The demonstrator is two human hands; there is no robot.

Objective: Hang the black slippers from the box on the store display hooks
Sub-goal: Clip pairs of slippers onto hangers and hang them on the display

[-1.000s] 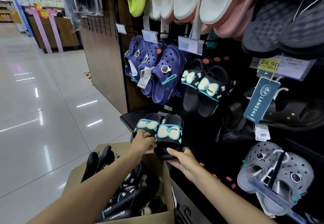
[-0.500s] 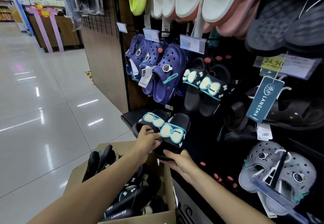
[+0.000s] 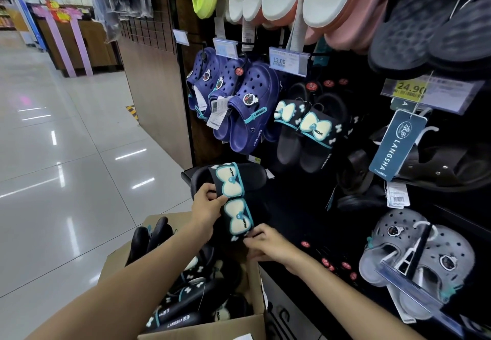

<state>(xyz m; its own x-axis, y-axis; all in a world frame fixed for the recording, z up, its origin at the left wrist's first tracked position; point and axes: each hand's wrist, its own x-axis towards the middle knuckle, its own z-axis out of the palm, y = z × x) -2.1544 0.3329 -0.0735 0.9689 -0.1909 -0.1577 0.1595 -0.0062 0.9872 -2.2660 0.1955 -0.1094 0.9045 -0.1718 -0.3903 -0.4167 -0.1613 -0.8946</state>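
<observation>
Both hands [image 3: 206,208] — gripping black slippers [image 3: 233,201]

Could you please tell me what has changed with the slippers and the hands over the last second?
The pair of black slippers with pale bow straps has turned from side by side to one above the other. The left hand keeps pinching the strap; the right hand moved from under the sole to the lower strap. The cardboard box stayed put.

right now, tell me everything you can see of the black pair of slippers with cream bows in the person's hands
The black pair of slippers with cream bows looks like matte foam or rubber, each strap bearing a teal-edged bow. They are held together, one above the other, over the open cardboard box, not yet on a hook. The left hand grips the straps' left side; the right hand pinches the lower end.
</observation>
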